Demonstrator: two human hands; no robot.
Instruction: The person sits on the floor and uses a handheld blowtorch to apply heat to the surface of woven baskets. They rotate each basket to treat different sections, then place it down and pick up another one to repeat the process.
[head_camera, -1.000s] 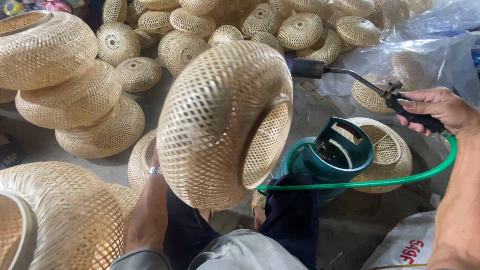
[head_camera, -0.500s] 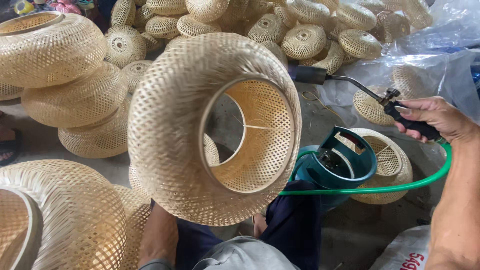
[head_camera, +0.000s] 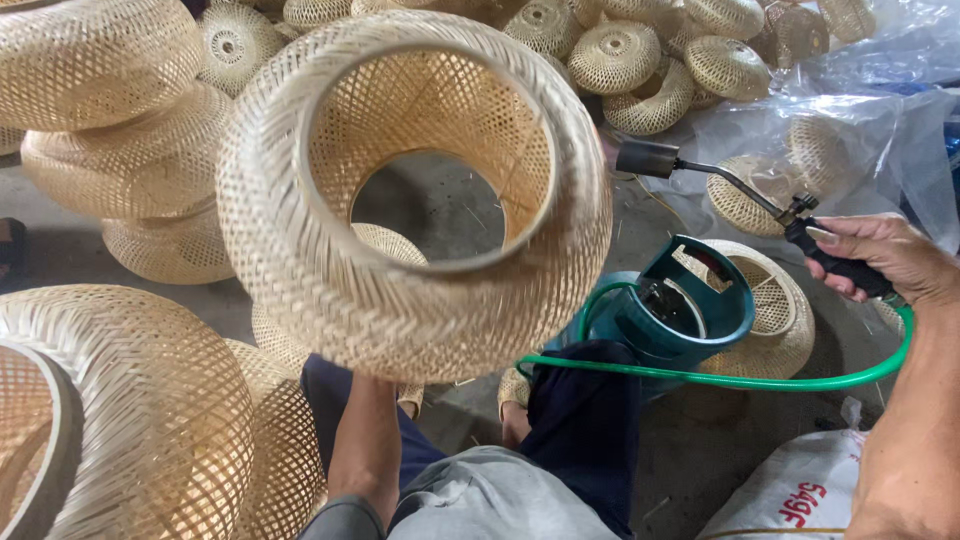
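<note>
Head view: a large woven bamboo lampshade (head_camera: 415, 200) is held up at centre frame, tilted so its open ring faces the camera and the concrete floor (head_camera: 440, 205) is seen through it. The left hand itself is hidden behind the shade's lower edge; only the forearm (head_camera: 362, 440) is seen rising to it, so its grip cannot be told. The right hand (head_camera: 880, 262) is closed around the black handle of a gas torch (head_camera: 720, 185), whose nozzle is pointed near the shade's right side. A green hose (head_camera: 720, 378) is led to a teal gas cylinder (head_camera: 670, 315). More woven shades (head_camera: 100, 60) are stacked around. The shade is judged light, springy and crushable, best taken by its stiff rim.
</note>
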